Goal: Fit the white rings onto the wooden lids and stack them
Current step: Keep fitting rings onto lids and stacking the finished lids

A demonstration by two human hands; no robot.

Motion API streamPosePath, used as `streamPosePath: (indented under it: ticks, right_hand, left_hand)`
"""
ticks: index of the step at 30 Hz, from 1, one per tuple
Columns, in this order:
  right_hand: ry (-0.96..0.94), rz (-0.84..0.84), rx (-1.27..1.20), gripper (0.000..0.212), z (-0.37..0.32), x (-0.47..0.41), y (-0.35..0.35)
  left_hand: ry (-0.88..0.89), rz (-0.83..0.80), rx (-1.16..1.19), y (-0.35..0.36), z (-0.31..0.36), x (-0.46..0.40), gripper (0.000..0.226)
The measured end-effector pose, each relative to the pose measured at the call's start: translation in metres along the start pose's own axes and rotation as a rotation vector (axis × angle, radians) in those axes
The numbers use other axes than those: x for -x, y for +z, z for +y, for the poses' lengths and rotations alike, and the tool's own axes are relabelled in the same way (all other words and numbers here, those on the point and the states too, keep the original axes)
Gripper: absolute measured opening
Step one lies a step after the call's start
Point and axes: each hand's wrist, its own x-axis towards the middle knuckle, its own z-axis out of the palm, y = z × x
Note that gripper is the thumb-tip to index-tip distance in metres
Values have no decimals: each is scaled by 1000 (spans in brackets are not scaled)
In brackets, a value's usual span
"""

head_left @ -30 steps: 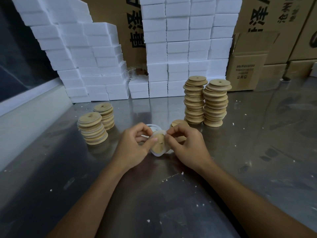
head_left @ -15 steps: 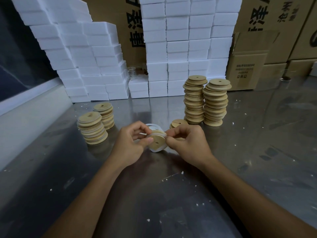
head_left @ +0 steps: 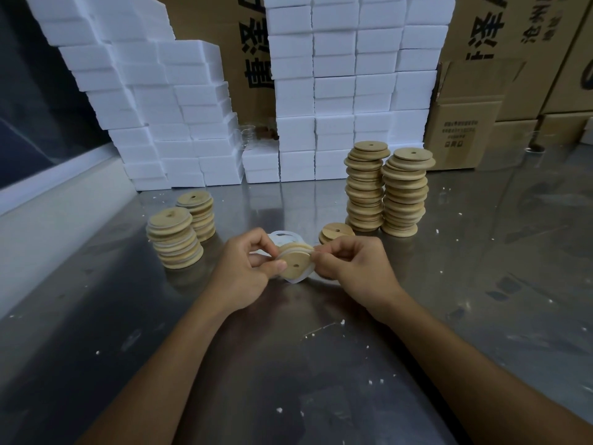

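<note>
While both hands [head_left: 244, 271] pinch one lid [head_left: 294, 261]: four stacks [head_left: 365, 187].

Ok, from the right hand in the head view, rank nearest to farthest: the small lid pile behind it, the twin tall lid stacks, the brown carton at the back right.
From the right hand:
1. Small lid pile, just behind its knuckles.
2. Twin tall lid stacks, farther back, slightly right.
3. Brown carton, back right against the wall of boxes.
</note>
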Motion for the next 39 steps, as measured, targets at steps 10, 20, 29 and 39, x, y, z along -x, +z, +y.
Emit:
streamPosePath:
  ticks: [10,20,29,39]
  right_hand:
    - [2,-34,1,2,-3,-1,-3]
    - [-115,23,116,2,8,-1,1]
    - [-136,18,151,5,3,-2,-4]
    - [-99,6,131,7,3,-4,-5]
  left_hand:
    - [22,-30,-16,-1,-1,0,34]
    - [55,-91,-76,1,-7,1,32]
    - [87,-84,-147,6,-13,0,37]
    - [132,-49,-285,5,-9,1,30]
